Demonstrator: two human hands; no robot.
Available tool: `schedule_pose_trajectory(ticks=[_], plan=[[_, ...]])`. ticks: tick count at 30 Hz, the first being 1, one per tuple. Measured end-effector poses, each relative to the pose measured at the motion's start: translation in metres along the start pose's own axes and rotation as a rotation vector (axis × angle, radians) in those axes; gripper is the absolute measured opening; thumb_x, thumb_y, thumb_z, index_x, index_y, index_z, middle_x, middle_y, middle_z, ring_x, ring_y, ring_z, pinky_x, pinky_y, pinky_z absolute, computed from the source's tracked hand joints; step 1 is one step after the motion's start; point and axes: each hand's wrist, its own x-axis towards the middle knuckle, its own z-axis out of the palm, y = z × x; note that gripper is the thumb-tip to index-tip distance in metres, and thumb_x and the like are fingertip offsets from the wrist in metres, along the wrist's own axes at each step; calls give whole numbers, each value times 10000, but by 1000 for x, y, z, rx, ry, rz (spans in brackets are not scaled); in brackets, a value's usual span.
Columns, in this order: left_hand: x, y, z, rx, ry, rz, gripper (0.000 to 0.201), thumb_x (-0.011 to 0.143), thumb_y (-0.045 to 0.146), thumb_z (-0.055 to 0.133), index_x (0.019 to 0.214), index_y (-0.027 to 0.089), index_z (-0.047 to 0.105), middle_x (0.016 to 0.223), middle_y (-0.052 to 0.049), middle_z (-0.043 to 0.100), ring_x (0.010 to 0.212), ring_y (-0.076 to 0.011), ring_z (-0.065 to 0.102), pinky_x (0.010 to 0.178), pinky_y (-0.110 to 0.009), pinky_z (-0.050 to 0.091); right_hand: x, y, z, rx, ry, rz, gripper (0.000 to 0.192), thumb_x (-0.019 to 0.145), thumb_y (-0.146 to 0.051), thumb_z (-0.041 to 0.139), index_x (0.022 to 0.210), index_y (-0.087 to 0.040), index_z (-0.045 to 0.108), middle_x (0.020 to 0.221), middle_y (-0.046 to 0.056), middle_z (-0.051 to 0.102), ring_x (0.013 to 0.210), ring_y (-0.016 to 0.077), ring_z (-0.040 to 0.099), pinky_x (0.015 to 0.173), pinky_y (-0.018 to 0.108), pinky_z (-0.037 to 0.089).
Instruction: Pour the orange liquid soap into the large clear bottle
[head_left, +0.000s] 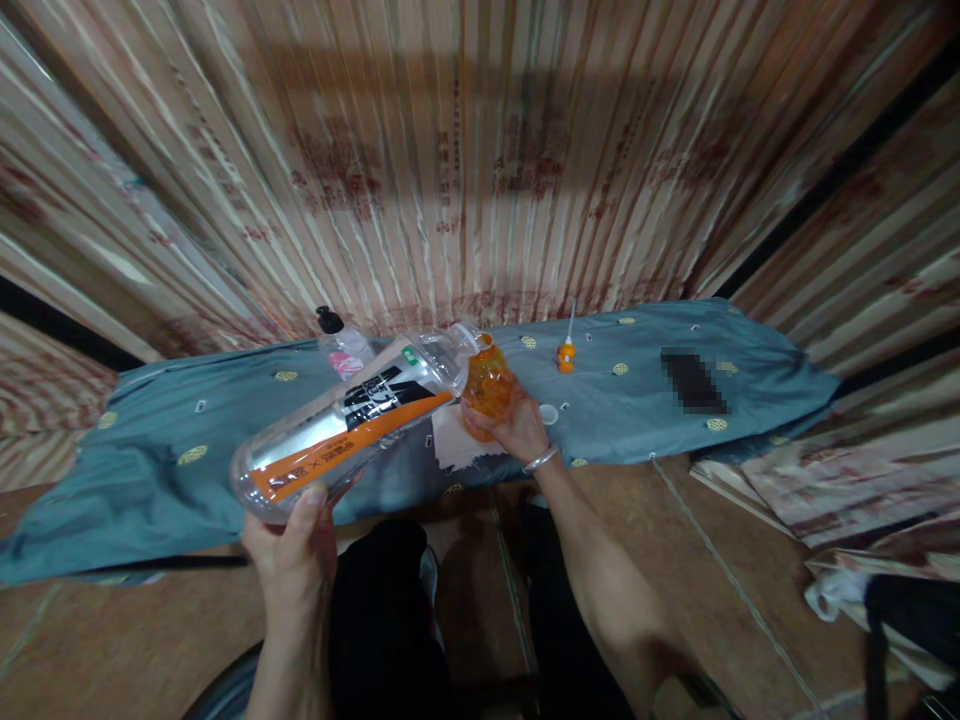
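Note:
My left hand (pixel 296 540) is closed around the base of a large clear plastic bottle (pixel 352 420) with a silver, black and orange label. The bottle is tilted, its neck pointing right and up. Its mouth is at the open top of a small orange translucent bottle (pixel 486 385), which my right hand (pixel 521 420) grips from the right side. Whether liquid is flowing between them I cannot tell. An orange spray or pump head (pixel 566 355) with a thin tube stands on the cloth to the right. A white paper tissue (pixel 457 440) lies below the orange bottle.
A clear bottle with a black cap (pixel 345 345) stands behind the big bottle. A round clear lid (pixel 549 414) and a blurred-out dark rectangle (pixel 694 380) lie on the green patterned cloth (pixel 390 490). Patterned curtains (pixel 480 150) hang close behind.

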Motion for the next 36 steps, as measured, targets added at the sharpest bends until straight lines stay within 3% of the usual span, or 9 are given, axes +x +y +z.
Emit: schedule_pose_trajectory(ticks=[16, 25, 36], plan=[[0, 1, 1, -15, 5, -7, 479, 512, 395, 960, 876, 184, 733, 921, -67, 747, 905, -284, 704, 794, -537, 629, 0, -3, -2, -19, -23, 44, 556, 734, -360, 836, 1205, -235, 567, 1101, 89, 769, 1019, 297, 761, 886, 416, 625], [2, -1, 1, -67, 29, 11, 520, 437, 382, 984, 870, 210, 751, 873, -21, 719, 814, -198, 663, 652, -370, 649, 1, -2, -1, 6, -11, 33, 556, 729, -356, 850, 1192, -219, 574, 1096, 87, 774, 1012, 286, 764, 882, 407, 627], [1, 0, 3, -94, 15, -2, 529, 435, 381, 1000, 882, 206, 778, 811, -19, 719, 769, -186, 678, 671, -356, 657, 1, 1, 1, 1, 2, 21, 577, 737, -390, 847, 1218, -236, 569, 1087, 95, 777, 996, 302, 765, 874, 432, 636]])
